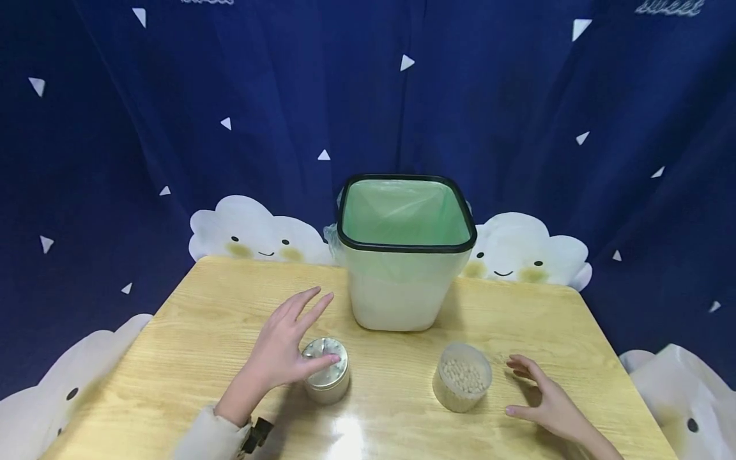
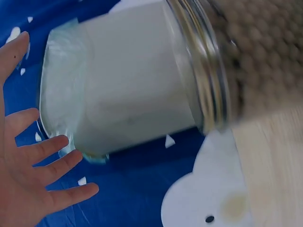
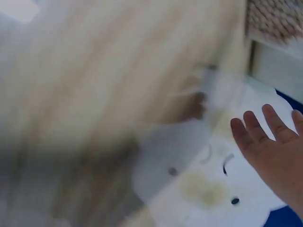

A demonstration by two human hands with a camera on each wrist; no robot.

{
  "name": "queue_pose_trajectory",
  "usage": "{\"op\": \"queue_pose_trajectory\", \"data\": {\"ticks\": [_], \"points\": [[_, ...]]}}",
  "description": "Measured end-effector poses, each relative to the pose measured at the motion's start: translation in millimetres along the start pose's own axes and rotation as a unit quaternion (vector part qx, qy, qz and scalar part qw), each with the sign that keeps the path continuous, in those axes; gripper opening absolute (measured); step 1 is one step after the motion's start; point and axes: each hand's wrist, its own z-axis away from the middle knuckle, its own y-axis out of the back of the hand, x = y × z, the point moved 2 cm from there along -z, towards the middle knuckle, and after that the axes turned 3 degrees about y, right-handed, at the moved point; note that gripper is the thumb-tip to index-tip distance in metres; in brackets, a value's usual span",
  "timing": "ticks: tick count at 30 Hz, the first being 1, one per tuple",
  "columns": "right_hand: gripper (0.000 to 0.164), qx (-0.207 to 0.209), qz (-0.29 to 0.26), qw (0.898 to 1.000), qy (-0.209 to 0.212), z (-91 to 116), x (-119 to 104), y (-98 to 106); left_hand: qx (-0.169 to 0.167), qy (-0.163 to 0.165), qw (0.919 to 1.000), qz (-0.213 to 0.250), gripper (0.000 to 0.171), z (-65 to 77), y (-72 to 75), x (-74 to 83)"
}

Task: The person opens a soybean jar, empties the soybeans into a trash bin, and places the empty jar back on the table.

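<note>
A lidded round jar (image 1: 329,391) stands left of the middle of the table. Over its metal lid (image 1: 314,349) hovers my left hand (image 1: 276,351), thumb and fingers spread; touching cannot be told. Seen close up in the left wrist view, the jar (image 2: 267,61) holds many small round brownish balls. To the right, a translucent cup (image 1: 457,401) without a lid contains pale pellets (image 1: 463,375). My right hand (image 1: 546,404) is just right of this cup, apart from it, its fingers loosely bent and holding nothing. In the right wrist view some pellets (image 3: 277,19) show at the top corner.
Behind the jar and cup stands a white bin (image 1: 397,300) with a black rim (image 1: 407,248) and a greenish bag liner (image 1: 397,214). A wooden-topped table (image 1: 230,300) carries everything. A dark blue curtain (image 1: 276,96) with white clouds hangs behind.
</note>
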Motion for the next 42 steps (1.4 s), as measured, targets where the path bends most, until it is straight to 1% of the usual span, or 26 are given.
{"op": "queue_pose_trajectory", "data": {"ticks": [4,7,8,11,13,15,17,18,22,23,26,30,33,37,38,40,42], "points": [[0.087,-0.005,-0.059,0.998,0.038,0.5,2.6,-13.3,-0.026,-0.010,0.9996,0.006,0.090,-10.4,-7.0,12.5],[0.089,-0.012,-0.104,0.993,0.055,-2.1,4.1,-18.7,-0.049,-0.016,0.9986,0.017,0.091,-19.7,-12.1,22.0],[0.089,-0.017,-0.116,0.992,0.056,-3.4,4.3,-20.1,-0.056,-0.018,0.9981,0.020,0.091,-22.8,-14.2,25.2],[0.091,-0.035,-0.131,0.989,0.060,-8.3,4.6,-23.9,-0.076,-0.025,0.9964,0.030,0.091,-31.7,-21.1,34.1],[0.092,-0.051,-0.153,0.985,0.058,-12.0,4.3,-26.7,-0.090,-0.028,0.9950,0.032,0.091,-37.0,-26.5,39.2],[0.094,-0.066,-0.176,0.980,0.062,-15.4,4.4,-29.7,-0.104,-0.032,0.9934,0.035,0.091,-41.0,-31.9,43.7],[0.094,-0.084,-0.211,0.972,0.059,-18.2,4.5,-33.1,-0.121,-0.033,0.9913,0.038,0.092,-44.1,-37.0,48.3],[0.095,-0.091,-0.219,0.970,0.057,-19.3,4.7,-34.7,-0.130,-0.032,0.9902,0.040,0.093,-45.4,-39.3,50.7],[0.099,-0.112,-0.226,0.966,0.047,-22.8,5.7,-40.9,-0.159,-0.031,0.9859,0.043,0.096,-50.3,-48.4,60.8],[0.100,-0.114,-0.220,0.968,0.042,-23.5,6.0,-42.1,-0.165,-0.031,0.9849,0.042,0.097,-51.6,-50.9,63.2],[0.102,-0.124,-0.233,0.964,0.022,-26.6,6.2,-45.8,-0.174,-0.039,0.9831,0.041,0.098,-55.5,-58.8,70.2],[0.102,-0.136,-0.224,0.965,-0.012,-29.9,5.0,-51.4,-0.175,-0.049,0.9823,0.046,0.098,-60.2,-69.1,77.1],[0.101,-0.136,-0.201,0.970,-0.029,-31.5,4.5,-55.6,-0.183,-0.053,0.9804,0.052,0.097,-62.1,-76.7,80.9],[0.099,-0.128,-0.197,0.972,-0.022,-33.9,4.7,-59.4,-0.196,-0.053,0.9773,0.062,0.098,-62.9,-85.2,85.6],[0.098,-0.127,-0.198,0.972,-0.013,-34.6,4.5,-59.8,-0.198,-0.051,0.9767,0.064,0.098,-62.8,-87.2,86.6],[0.096,-0.118,-0.192,0.974,-0.005,-36.2,3.8,-59.8,-0.202,-0.044,0.9758,0.071,0.099,-62.3,-91.9,88.4],[0.094,-0.111,-0.186,0.976,-0.005,-37.9,1.9,-58.6,-0.208,-0.034,0.9744,0.077,0.100,-61.1,-96.7,90.0]]}}
